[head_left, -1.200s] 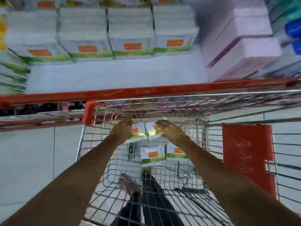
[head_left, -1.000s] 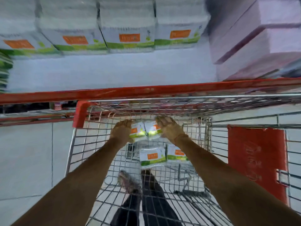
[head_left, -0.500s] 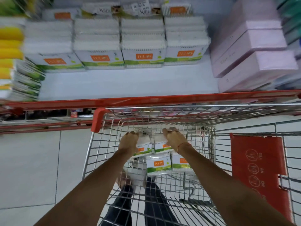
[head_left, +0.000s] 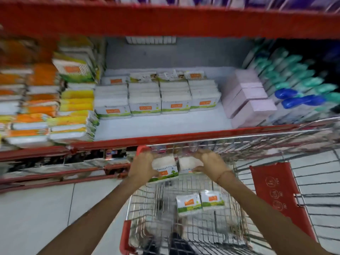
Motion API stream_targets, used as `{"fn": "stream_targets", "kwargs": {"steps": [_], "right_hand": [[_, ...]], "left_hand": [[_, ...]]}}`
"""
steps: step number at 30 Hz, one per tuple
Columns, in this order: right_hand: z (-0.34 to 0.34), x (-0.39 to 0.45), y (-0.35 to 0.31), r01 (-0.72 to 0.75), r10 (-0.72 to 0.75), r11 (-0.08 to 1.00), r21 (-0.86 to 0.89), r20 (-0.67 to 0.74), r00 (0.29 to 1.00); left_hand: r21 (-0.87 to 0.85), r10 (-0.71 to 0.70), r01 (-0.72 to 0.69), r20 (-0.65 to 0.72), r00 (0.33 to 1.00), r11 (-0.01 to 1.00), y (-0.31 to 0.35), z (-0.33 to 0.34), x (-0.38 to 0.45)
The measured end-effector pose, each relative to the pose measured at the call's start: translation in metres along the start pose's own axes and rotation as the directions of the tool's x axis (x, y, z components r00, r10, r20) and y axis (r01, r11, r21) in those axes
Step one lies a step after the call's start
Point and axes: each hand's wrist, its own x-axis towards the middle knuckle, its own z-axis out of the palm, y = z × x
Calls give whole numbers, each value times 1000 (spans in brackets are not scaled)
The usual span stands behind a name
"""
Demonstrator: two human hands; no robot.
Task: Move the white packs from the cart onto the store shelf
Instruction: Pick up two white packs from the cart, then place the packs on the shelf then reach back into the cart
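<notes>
Two white packs with green and orange labels are held side by side above the wire cart (head_left: 237, 216), near its far rim. My left hand (head_left: 142, 165) grips the left pack (head_left: 164, 165) and my right hand (head_left: 211, 163) grips the right pack (head_left: 187, 164). Two more white packs (head_left: 199, 202) lie on the cart's floor. On the white shelf (head_left: 156, 126) several stacks of the same white packs (head_left: 156, 97) stand in a row at the back, with bare shelf in front of them.
Orange and yellow packs (head_left: 46, 107) fill the shelf's left side. Pink boxes (head_left: 246, 100) and teal and blue bottles (head_left: 298, 89) stand on the right. A red shelf edge (head_left: 165, 21) runs overhead. A second cart's red flap (head_left: 272, 190) is at my right.
Both hands have lifted the two packs from the cart's floor up to its far rim. My view has tilted upward, showing more of the shelf.
</notes>
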Motion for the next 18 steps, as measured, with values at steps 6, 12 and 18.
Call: {"fn": "stream_targets", "kwargs": {"steps": [6, 12, 18], "right_hand": [[-84, -16, -52, 78, -74, 997, 10, -231, 970], [-119, 11, -106, 123, -89, 990, 72, -358, 930], [-117, 56, -149, 104, -77, 992, 75, -301, 951]], "left_hand": [[9, 85, -85, -208, 974, 996, -5, -100, -26], [45, 44, -30, -365, 930, 999, -32, -153, -18], [181, -13, 81, -348, 937, 980, -58, -162, -2]]}}
